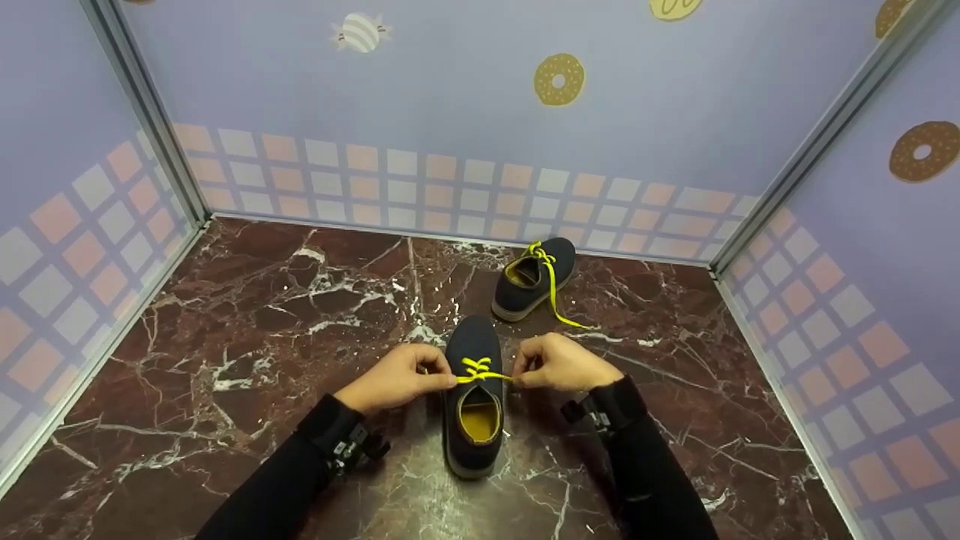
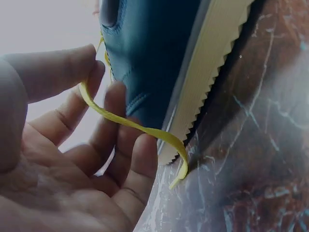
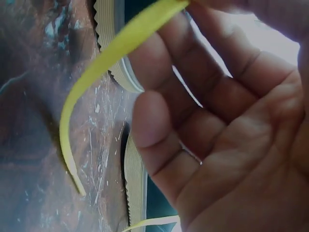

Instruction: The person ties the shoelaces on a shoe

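A dark shoe [image 1: 471, 341] with a yellow insole stands upright on the floor, its toe pointing away from me. Yellow shoelaces [image 1: 480, 367] cross over its tongue. On the shoe's left side, my left hand [image 1: 405, 377] pinches one lace end between thumb and index finger; in the left wrist view the lace's tail [image 2: 157, 132] hangs past the other fingers. My right hand [image 1: 559, 363] pinches the opposite lace end at the right side. Its loose tail [image 3: 72, 104] curves down in the right wrist view. The lace runs nearly straight across the shoe between both hands.
A second dark shoe [image 1: 561, 259] with yellow laces stands beyond, near the back wall, one lace trailing onto the floor. Brown marble flooring [image 1: 337, 300] lies beneath. Patterned panels [image 1: 450, 97] enclose the back and both sides.
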